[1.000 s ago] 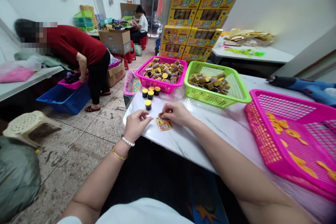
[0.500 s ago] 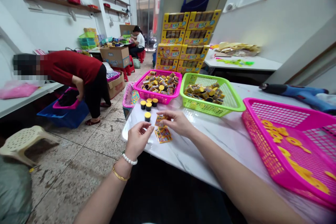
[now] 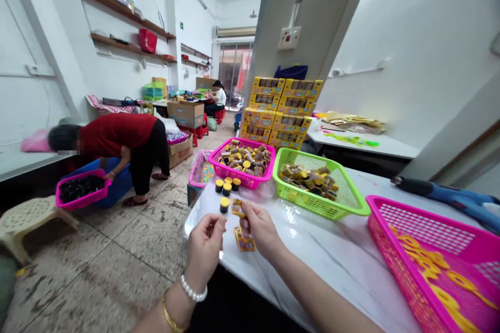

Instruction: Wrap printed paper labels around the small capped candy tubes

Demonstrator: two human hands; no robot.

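Between the thumb and fingers of my right hand (image 3: 261, 226) is a small printed label (image 3: 237, 207), yellow with coloured pictures. Just below it, a stack of similar labels (image 3: 244, 240) lies near the table's edge. My left hand (image 3: 205, 242) is closed in a pinch to the left of the stack; whatever its fingertips may hold is too small to make out. Beyond both hands stands a small black jar with a yellow lid (image 3: 224, 205). Several more such jars (image 3: 227, 188) are grouped behind it.
A pink basket (image 3: 253, 182) and a green basket (image 3: 332, 210) hold many labelled jars. To the right, another pink basket (image 3: 414, 276) contains yellow plastic pieces, with a blue heat gun (image 3: 441, 195) behind. At left, a person in red (image 3: 121, 132) bends over a pink basket (image 3: 64, 201).
The view has tilted upward. My right hand now has a label raised from the stack, and my left fingers are closed tighter. The co-worker's pink basket has come up out of the blue bin.
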